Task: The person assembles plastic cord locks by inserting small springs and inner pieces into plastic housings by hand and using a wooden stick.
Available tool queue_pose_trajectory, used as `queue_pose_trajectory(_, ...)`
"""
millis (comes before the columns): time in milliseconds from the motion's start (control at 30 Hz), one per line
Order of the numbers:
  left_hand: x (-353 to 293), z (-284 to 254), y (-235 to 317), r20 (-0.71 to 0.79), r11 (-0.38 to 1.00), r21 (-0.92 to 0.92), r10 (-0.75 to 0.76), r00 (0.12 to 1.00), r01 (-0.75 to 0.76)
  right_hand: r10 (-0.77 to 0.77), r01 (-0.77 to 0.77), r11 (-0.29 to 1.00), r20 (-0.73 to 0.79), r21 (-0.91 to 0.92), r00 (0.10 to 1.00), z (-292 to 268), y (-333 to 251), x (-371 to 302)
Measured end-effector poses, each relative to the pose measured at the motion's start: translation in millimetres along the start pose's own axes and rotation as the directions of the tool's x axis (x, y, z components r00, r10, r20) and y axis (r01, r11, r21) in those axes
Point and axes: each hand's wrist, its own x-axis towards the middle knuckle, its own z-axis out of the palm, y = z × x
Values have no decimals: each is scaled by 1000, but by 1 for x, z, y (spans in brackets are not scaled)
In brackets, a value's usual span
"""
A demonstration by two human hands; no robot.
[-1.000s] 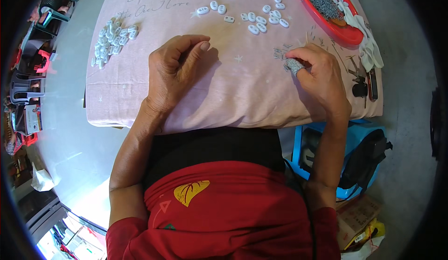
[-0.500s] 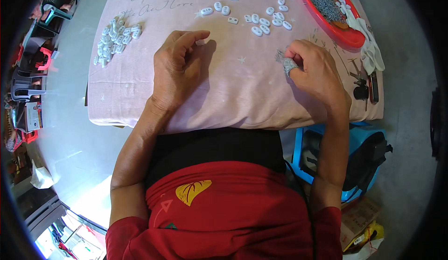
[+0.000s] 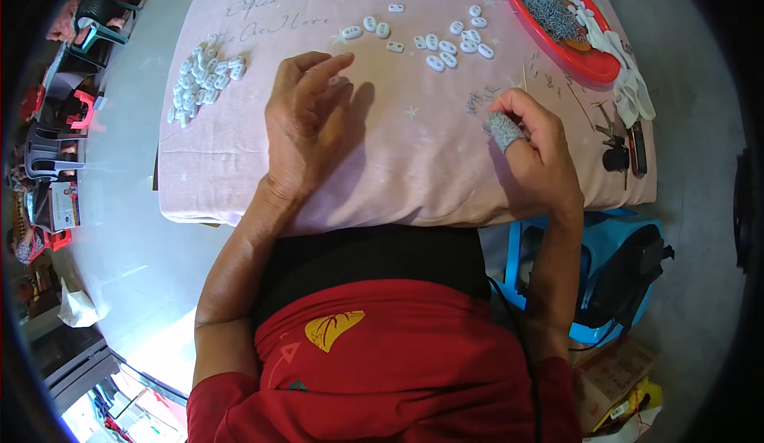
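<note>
My left hand (image 3: 305,125) is raised over the pink cloth with its fingers curled. A small white plastic piece (image 3: 334,82) shows between its fingertips. My right hand (image 3: 541,145) is lowered at the right, thumb and index finger brought together; whatever they pinch is too small to make out. A grey wrap (image 3: 504,130) covers the right thumb. Just beyond those fingertips lies a little heap of small grey screws (image 3: 475,102). Several white oval plastic pieces (image 3: 448,48) are scattered farther off on the cloth.
Left on the table is a pile of white pieces (image 3: 208,73). A red tray (image 3: 601,68) of grey screws stands far right, a white glove (image 3: 631,97) against it. Keys (image 3: 611,137) and a dark-handled tool (image 3: 637,149) lie nearby. A blue chair (image 3: 593,333) is below.
My right hand has drawn back a little toward me, uncovering more of the screw heap. My left hand has turned slightly, and the white piece in it shows more clearly.
</note>
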Motion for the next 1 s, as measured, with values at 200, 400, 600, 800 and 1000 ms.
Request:
queue_pose_trajectory(200, 43, 15, 7, 218, 948, 205, 197, 956, -243, -104, 93, 990, -99, -110, 990, 17, -2, 1)
queue_pose_trajectory(400, 72, 62, -21, 271, 876, 368, 219, 937, -311, -217, 189, 971, -209, -146, 953, 36, 3, 0)
queue_pose_trajectory(600, 70, 60, -22, 285, 932, 294, 127, 950, -212, -134, 125, 991, -243, -51, 961, 32, 9, -8)
queue_pose_trajectory(800, 62, 38, 9, 344, 999, 46, 1, 939, -18, -25, 63, 989, -268, 135, 963, 34, 13, -15)
queue_pose_trajectory(1000, 26, 26, 22, 527, 735, -444, -248, 813, 513, -12, 65, 973, -234, 221, 972, 40, 11, -19)
